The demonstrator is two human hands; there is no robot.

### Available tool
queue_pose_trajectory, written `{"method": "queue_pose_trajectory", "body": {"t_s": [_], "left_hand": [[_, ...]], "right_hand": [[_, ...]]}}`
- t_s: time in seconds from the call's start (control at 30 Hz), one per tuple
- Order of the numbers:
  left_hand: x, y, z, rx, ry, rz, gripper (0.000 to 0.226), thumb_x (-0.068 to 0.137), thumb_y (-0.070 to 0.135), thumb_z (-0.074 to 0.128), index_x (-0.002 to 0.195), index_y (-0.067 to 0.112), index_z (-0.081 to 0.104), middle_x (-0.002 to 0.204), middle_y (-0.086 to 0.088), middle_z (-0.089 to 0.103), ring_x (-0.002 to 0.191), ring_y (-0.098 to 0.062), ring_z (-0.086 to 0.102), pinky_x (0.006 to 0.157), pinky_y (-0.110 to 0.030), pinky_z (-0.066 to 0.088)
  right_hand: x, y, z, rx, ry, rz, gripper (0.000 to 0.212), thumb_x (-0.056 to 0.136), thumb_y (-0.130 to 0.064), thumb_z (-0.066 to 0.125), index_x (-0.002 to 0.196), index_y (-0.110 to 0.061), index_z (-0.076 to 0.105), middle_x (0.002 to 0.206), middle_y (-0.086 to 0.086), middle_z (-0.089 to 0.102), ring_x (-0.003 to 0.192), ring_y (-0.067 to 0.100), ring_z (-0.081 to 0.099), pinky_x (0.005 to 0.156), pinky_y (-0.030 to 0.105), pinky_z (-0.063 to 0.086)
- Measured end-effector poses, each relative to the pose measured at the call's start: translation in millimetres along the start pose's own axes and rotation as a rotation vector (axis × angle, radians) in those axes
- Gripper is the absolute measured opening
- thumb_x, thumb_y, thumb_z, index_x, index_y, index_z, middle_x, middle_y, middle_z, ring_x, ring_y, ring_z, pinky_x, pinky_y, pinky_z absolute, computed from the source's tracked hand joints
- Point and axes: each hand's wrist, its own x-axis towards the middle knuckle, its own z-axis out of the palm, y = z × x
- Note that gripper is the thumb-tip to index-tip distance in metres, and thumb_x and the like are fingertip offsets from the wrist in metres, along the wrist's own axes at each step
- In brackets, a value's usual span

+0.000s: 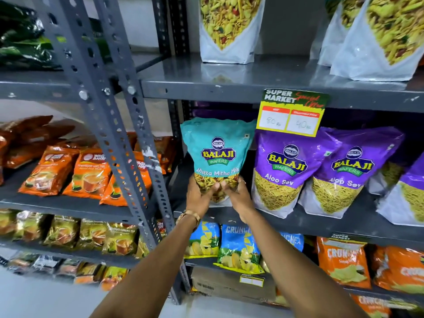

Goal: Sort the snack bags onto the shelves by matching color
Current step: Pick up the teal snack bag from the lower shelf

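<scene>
A grey steel rack (241, 88) fills the view, with a second rack (68, 203) to its left carrying orange tea packs (89, 173). On the top shelf stand white bags (227, 31) of yellow mix. On the middle shelf (321, 222) a row of purple bags (286, 171) stands upright, with a price card (292, 112) hanging above them from the shelf edge. Below sit blue bags (241, 246) and orange bags (344, 260). The teal bag (218, 152) stands upright at the left end of the middle shelf, just beside the nearest purple bag. Both hands hold it at its lower part: the left hand (199, 196) and the right hand (238, 196) each have their grip closed around its bottom, thumbs on the front. A watch (189, 216) is on the left wrist.
</scene>
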Motion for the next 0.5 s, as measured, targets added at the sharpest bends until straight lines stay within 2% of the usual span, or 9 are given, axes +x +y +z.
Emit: {"method": "queue_pose_trajectory", "body": {"t_s": [0.1,0.17,0.27,0.33,0.5], "left_hand": [[2.1,3.7,-6.1,0.039,0.029,-0.01,0.057,0.079,0.017,0.077,0.127,0.011,0.047,0.129,-0.012,0.062,0.121,-0.028,0.058,0.102,-0.044,0.048],[-2.3,6.1,-10.3,0.054,0.062,-0.007,0.054,0.078,0.011,0.077,0.123,0.006,0.049,0.126,-0.017,0.063,0.12,-0.031,0.058,0.101,-0.048,0.048],[-17.5,10.4,-20.8,0.107,0.108,0.035,0.055,0.078,0.009,0.076,0.123,0.0,0.048,0.125,-0.023,0.061,0.12,-0.036,0.056,0.098,-0.05,0.048],[-31.8,12.9,-31.6,0.137,0.113,0.071,0.057,0.079,0.011,0.076,0.126,-0.002,0.046,0.126,-0.023,0.059,0.122,-0.037,0.053,0.098,-0.05,0.048],[-78.7,25.8,-63.4,0.103,0.098,0.087,0.07,0.07,0.036,0.073,0.126,0.004,0.047,0.125,-0.016,0.062,0.119,-0.031,0.057,0.095,-0.048,0.05]], "right_hand": [[-3.8,-2.0,3.5,-0.007,0.05,0.008,0.057,0.091,-0.023,0.062,0.141,-0.01,0.039,0.137,0.012,0.058,0.114,0.016,0.053,0.094,0.029,0.042],[-10.5,-0.5,8.8,0.012,0.078,-0.012,0.05,0.091,-0.02,0.061,0.137,-0.008,0.044,0.134,0.016,0.06,0.115,0.022,0.058,0.091,0.029,0.045],[-27.0,0.8,17.9,0.027,0.09,-0.056,0.046,0.091,-0.019,0.061,0.133,-0.007,0.047,0.132,0.018,0.061,0.123,0.031,0.058,0.1,0.039,0.048],[-42.8,0.0,23.9,0.022,0.084,-0.078,0.047,0.091,-0.021,0.062,0.134,-0.008,0.048,0.133,0.016,0.061,0.124,0.029,0.058,0.105,0.042,0.047],[-87.8,-4.2,34.5,-0.011,0.078,-0.118,0.046,0.091,-0.02,0.062,0.133,-0.007,0.05,0.127,0.012,0.064,0.12,0.026,0.06,0.1,0.036,0.049]]}}
